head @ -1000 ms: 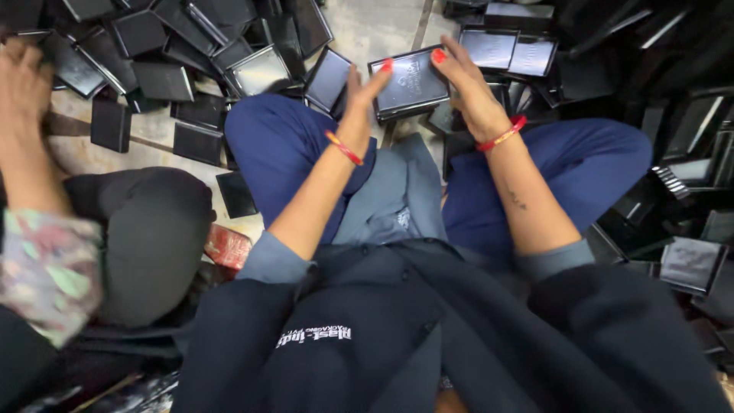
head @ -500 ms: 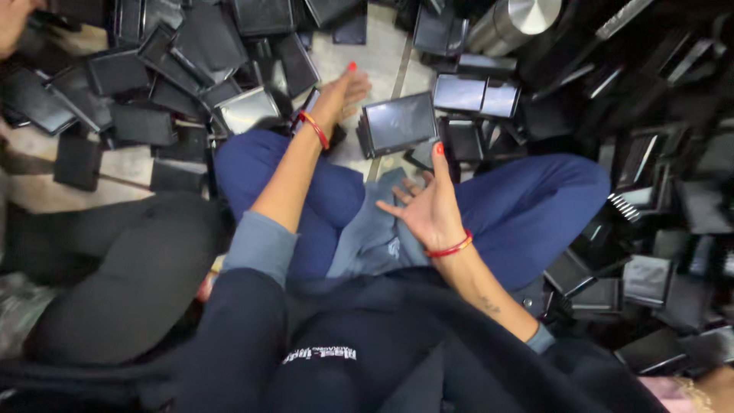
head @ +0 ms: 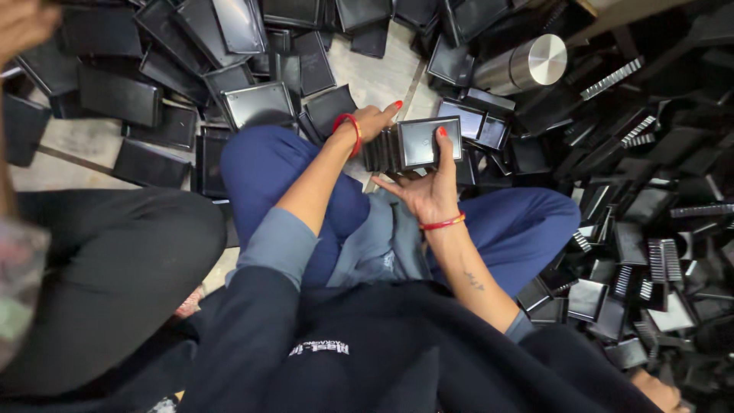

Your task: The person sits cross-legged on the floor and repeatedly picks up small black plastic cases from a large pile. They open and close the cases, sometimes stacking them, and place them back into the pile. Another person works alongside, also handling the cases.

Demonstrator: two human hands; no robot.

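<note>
A short stack of black trays (head: 413, 144), held on edge, sits above the person's lap between blue-trousered knees. The right hand (head: 428, 191) closes its grip on the near end, one finger pressed across the front tray's face. The left hand (head: 375, 121) steadies the far end, fingers extended along it. Loose black trays (head: 256, 103) litter the tiled floor (head: 375, 76) around, and a steel cylinder (head: 524, 65) lies just beyond. Another person's black-clad knee (head: 115, 260) sits at the left
</note>
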